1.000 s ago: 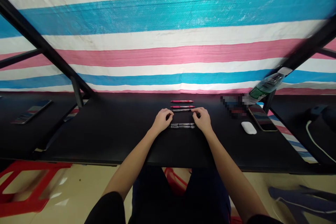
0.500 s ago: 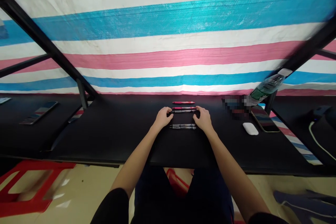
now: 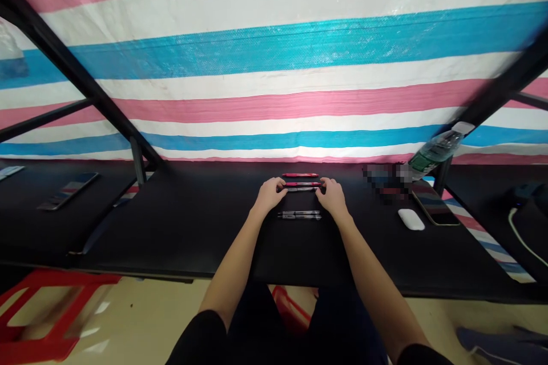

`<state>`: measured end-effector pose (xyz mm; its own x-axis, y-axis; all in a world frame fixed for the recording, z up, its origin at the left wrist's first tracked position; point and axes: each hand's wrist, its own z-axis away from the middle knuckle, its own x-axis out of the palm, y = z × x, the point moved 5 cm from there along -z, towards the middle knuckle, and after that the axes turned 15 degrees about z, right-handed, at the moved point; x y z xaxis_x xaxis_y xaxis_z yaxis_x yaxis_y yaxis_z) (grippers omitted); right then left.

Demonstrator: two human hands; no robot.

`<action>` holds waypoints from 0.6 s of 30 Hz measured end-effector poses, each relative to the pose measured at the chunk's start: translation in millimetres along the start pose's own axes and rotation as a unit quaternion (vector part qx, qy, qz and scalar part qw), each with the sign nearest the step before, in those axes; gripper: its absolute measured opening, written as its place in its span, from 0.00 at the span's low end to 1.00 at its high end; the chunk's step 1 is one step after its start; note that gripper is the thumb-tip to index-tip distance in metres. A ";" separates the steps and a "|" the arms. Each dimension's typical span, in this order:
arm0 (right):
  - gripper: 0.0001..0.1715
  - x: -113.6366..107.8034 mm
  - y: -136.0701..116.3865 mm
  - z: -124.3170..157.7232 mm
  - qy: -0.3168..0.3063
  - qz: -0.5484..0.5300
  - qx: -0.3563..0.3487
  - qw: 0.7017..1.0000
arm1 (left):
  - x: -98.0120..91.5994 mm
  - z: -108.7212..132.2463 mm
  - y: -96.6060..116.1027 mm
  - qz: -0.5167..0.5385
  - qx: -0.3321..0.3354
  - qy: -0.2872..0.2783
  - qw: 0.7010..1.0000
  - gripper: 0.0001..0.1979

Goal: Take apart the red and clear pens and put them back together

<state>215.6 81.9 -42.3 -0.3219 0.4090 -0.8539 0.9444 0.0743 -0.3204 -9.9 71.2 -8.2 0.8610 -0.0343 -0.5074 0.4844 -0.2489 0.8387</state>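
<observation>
My left hand (image 3: pixel 269 196) curls its thumb and fingers about the left ends of a red pen (image 3: pixel 302 184) and a clear, dark pen (image 3: pixel 302 189) lying side by side. At the right ends of the same two pens, my right hand (image 3: pixel 333 196) is closed in the same way. Farther back, another red pen (image 3: pixel 300 175) lies parallel to them. Closer to me, a pair of clear, dark pens (image 3: pixel 299 215) lies together between my forearms. The pen tips in my hands are partly hidden by the fingers.
On the black table (image 3: pixel 180 228) to the right are a white case (image 3: pixel 411 219), a phone (image 3: pixel 436 205), a tilted plastic bottle (image 3: pixel 439 151) and a blurred item. Another phone (image 3: pixel 71 191) lies far left. A striped sheet (image 3: pixel 274 91) hangs behind; a red stool (image 3: pixel 47 319) stands lower left.
My left hand has shifted slightly right, onto the pen ends, and the front red pen and the dark pen now lie closer together. The whole view has tilted slightly upward.
</observation>
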 end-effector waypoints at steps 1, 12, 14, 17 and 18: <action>0.19 -1.5 -0.6 1.8 0.007 -0.003 0.003 1.000 | 0.2 1.3 2.0 -0.006 0.012 0.001 1.000 0.06; 0.12 -15.8 -12.5 10.6 0.023 -0.033 -0.023 0.999 | 6.8 6.9 9.2 -0.045 0.052 0.013 0.998 0.04; 0.10 -15.1 -13.9 10.9 0.016 -0.035 -0.030 0.999 | 7.1 7.4 9.4 -0.041 0.052 0.011 0.998 0.05; 0.08 -13.1 -15.4 11.8 0.006 -0.038 -0.043 0.998 | 7.2 7.9 10.3 -0.044 0.049 0.005 0.998 0.06; 0.08 -12.6 -15.6 11.9 0.005 -0.038 -0.046 0.998 | 7.3 8.0 10.6 -0.048 0.048 0.003 0.998 0.06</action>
<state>204.2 64.8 -31.5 -0.3927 0.4075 -0.8245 0.9196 0.1877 -0.3452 0.3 60.5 -4.6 0.8131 0.0000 -0.5822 0.5469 -0.3429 0.7638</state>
